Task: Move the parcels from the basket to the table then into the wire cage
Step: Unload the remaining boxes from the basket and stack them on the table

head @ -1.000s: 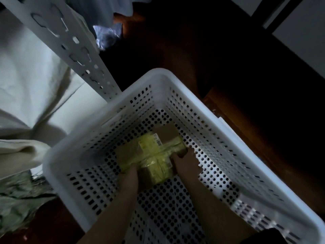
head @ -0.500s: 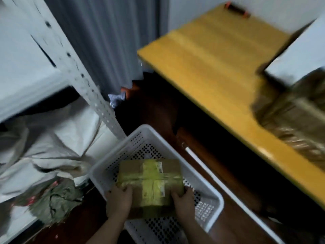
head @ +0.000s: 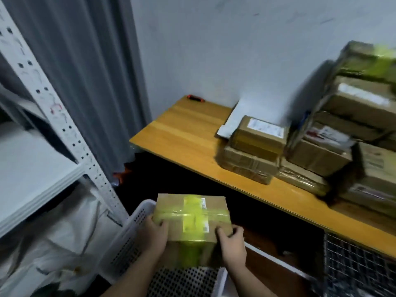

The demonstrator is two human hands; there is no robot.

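While above basket (head: 130,230), both hands' fingers (head: 159,224) curled gripping parcel (head: 192,219)

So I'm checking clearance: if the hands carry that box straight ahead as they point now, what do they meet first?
Probably the front edge of the wooden table; the box held by left hand and right hand seems lower, though depth is unclear.
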